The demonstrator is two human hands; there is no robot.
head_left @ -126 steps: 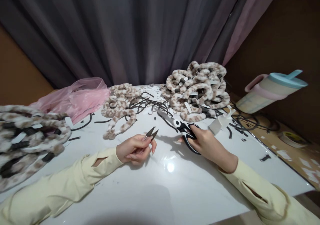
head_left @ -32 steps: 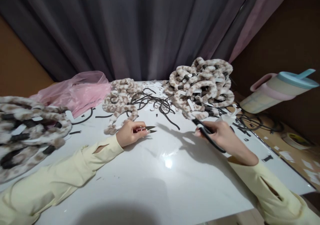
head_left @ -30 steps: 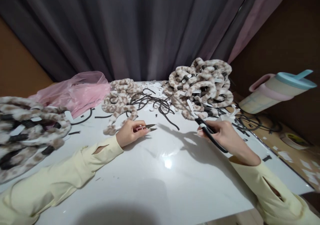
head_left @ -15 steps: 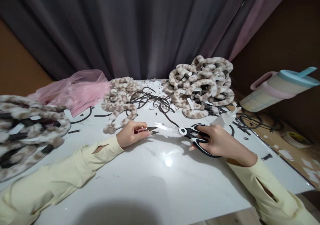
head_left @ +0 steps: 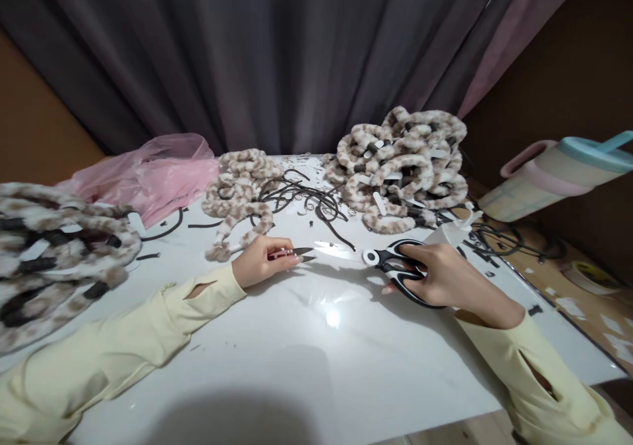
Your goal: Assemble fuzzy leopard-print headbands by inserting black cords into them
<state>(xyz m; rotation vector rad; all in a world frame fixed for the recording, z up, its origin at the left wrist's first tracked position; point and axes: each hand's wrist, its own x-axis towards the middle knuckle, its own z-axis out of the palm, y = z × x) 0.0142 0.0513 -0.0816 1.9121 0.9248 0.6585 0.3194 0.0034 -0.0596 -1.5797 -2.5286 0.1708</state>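
My left hand (head_left: pixel 263 261) is closed around small thread snips (head_left: pixel 307 252). Their two dark pointed blades stick out to the right, slightly apart, and the grip is mostly hidden by my fingers. In my right hand (head_left: pixel 442 275) are large scissors (head_left: pixel 395 255) with black-and-white handles, fingers through the loops. The silver blades point left, their tips a little to the right of the snips' tips. Both tools are held over the white table (head_left: pixel 277 366). Beyond the tools lies a tangle of dark cords (head_left: pixel 316 198).
Fluffy spotted rings are heaped at back right (head_left: pixel 405 168), back centre (head_left: pixel 242 188) and left (head_left: pixel 59 254), many with white tags. A pink plastic bag (head_left: pixel 158 175) lies at back left. On the right are a tumbler (head_left: pixel 554 175), a tape roll (head_left: pixel 591 277) and scraps.
My right hand has moved slightly to the right with the scissors, so their blades are farther from the snips. My left hand has hardly moved.
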